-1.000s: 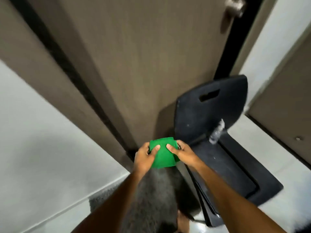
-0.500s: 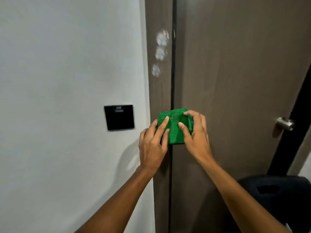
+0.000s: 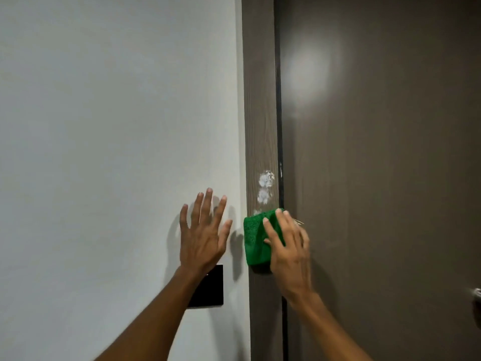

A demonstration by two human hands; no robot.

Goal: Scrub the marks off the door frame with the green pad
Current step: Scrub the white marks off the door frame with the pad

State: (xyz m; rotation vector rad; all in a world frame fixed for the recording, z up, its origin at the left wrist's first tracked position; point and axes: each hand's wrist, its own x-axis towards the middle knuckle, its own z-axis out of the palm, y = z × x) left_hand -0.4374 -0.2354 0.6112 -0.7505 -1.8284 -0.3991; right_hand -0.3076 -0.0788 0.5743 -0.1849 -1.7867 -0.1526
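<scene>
A brown wood-grain door frame (image 3: 260, 100) runs vertically down the middle of the view. White smudged marks (image 3: 266, 187) sit on it, two clear blotches with a third partly under the pad. My right hand (image 3: 289, 246) presses the green pad (image 3: 256, 241) flat against the frame just below the marks. My left hand (image 3: 204, 233) is off the pad, fingers spread, palm against the white wall beside the frame.
The brown door (image 3: 377, 178) fills the right side, with its metal handle (image 3: 477, 295) at the right edge. A black wall switch plate (image 3: 208, 290) sits on the white wall (image 3: 117, 126) behind my left wrist.
My left hand let go of the pad and moved onto the wall. My right hand carried the pad up the frame to just under the marks. My view tilted upward.
</scene>
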